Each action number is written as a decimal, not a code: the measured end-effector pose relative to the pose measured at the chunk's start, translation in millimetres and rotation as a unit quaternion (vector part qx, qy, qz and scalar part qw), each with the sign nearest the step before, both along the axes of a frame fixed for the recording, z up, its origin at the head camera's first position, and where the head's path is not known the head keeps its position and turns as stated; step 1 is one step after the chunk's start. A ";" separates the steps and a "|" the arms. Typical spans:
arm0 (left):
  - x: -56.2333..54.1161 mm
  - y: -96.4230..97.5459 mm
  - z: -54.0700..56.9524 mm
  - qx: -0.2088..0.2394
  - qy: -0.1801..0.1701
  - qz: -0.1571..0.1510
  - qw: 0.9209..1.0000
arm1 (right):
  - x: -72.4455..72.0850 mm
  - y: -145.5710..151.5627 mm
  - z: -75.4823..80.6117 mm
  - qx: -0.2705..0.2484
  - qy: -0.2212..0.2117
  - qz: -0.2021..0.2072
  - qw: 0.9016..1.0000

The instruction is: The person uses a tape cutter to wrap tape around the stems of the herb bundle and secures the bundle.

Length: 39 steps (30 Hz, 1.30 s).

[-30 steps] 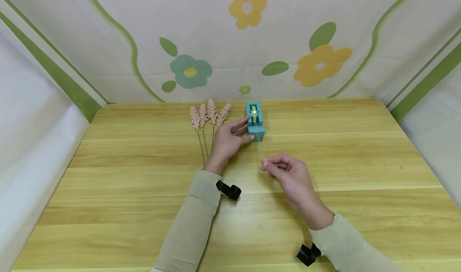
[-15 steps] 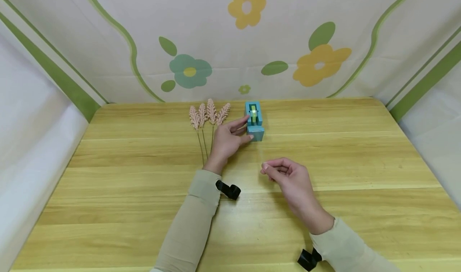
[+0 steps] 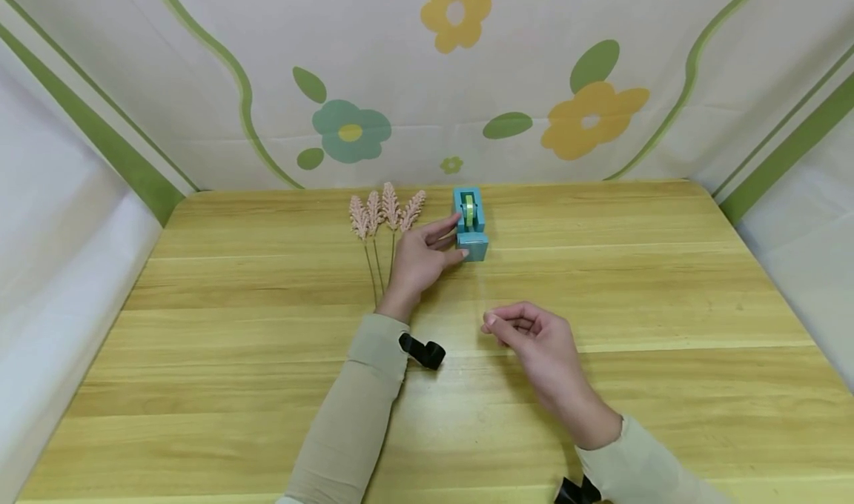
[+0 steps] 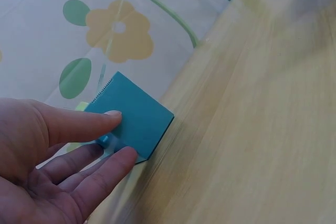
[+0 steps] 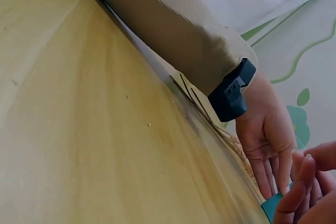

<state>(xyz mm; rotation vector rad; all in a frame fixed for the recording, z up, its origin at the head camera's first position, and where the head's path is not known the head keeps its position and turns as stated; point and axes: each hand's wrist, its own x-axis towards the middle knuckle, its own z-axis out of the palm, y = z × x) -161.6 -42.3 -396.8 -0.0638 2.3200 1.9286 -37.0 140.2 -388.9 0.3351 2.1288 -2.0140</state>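
Note:
A teal tape dispenser (image 3: 473, 247) with a yellow-green roll (image 3: 469, 210) stands near the back of the table. My left hand (image 3: 420, 267) holds it from the left side; in the left wrist view the thumb lies over the teal block (image 4: 139, 114), with other fingers beneath. From the dispenser's front a faint strip of clear tape (image 3: 482, 285) stretches toward me. Its near end is pinched between the thumb and index finger of my right hand (image 3: 540, 345). In the right wrist view, that hand (image 5: 312, 190) covers most of the dispenser.
Several pink artificial flower sprigs (image 3: 373, 215) with thin stems lie left of the dispenser, partly behind my left hand. A printed curtain (image 3: 427, 81) hangs along the back edge of the wooden table (image 3: 233, 385).
My right hand has drawn back slightly toward me, and the clear strip between it and the dispenser has grown longer. The left hand and dispenser have stayed in place.

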 end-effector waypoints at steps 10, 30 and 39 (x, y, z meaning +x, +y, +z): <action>-0.1 -0.1 -0.9 0.007 0.002 -0.001 1.000 | 10.3 3.1 -3.5 -0.012 0.003 0.001 1.000; 0.7 -0.2 0.5 0.007 0.003 0.003 1.000 | 18.5 1.8 -1.5 -0.015 0.001 0.000 1.000; 0.9 0.2 -0.4 0.008 0.004 0.002 1.000 | 22.5 -1.2 -2.2 -0.022 -0.003 -0.003 1.000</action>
